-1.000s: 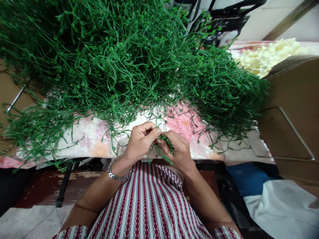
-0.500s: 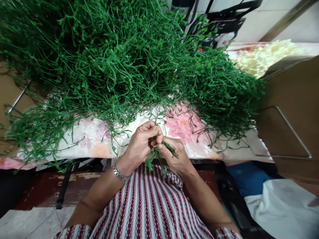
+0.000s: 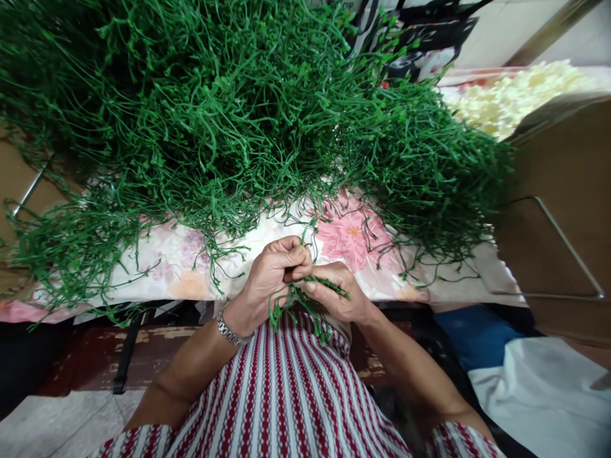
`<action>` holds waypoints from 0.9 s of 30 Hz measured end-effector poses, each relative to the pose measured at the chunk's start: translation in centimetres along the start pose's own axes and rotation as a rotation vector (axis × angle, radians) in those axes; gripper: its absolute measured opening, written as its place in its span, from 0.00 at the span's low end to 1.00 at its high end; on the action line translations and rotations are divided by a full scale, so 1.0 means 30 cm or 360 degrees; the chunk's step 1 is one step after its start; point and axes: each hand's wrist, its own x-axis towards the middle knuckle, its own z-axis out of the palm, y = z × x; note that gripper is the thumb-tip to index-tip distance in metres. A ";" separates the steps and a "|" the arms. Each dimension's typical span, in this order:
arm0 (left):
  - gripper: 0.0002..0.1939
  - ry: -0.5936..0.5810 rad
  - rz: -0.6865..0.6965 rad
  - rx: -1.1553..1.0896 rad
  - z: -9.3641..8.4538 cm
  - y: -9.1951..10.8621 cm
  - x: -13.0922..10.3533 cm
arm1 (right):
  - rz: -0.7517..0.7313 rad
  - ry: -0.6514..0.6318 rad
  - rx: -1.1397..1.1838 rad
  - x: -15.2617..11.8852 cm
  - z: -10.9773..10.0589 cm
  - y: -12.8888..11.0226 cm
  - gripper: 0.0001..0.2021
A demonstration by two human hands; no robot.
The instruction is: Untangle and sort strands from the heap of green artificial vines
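Observation:
Thin green plastic stems [image 3: 281, 306] with small branching tips hang below my two hands, close to the table's front edge. My left hand [image 3: 279, 267] is closed, thumb and forefinger pinching a stem whose end pokes up above them. Beside it, my right hand [image 3: 337, 291] is closed around a small bunch of the same stems [image 3: 329, 286], part of which lies across its thumb. The fingers are almost touching, and the palms hide where the stems meet. Beyond my hands rises a large heap of loose green stems [image 3: 229, 127].
A flower-patterned cloth [image 3: 238, 254] covers the table. Cardboard [image 3: 563, 222] with a bent metal wire stands on the right, and more cardboard [image 3: 28, 191] on the left. Pale yellow petal-like pieces [image 3: 529, 95] lie at the far right. A black bag [image 3: 429, 38] stands behind the heap.
My right hand has shifted slightly right and the hands are a little farther apart. The stems below now spread more to the left and right. My left hand keeps its pinch.

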 end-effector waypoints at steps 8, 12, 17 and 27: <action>0.17 -0.0018 -0.0011 -0.0061 0.015 -0.010 -0.012 | 0.0153 -0.0051 0.0589 -0.012 0.001 0.015 0.17; 0.17 -0.0028 0.0007 -0.0071 0.035 -0.002 -0.021 | 0.0214 -0.0049 0.0745 -0.013 0.007 0.014 0.19; 0.17 -0.0051 0.0066 -0.0088 0.048 0.008 -0.033 | 0.0152 0.0000 0.0763 -0.009 0.016 0.018 0.21; 0.19 -0.0026 0.0092 -0.0088 0.066 0.019 -0.052 | -0.0008 -0.0019 0.0730 -0.006 0.018 0.015 0.21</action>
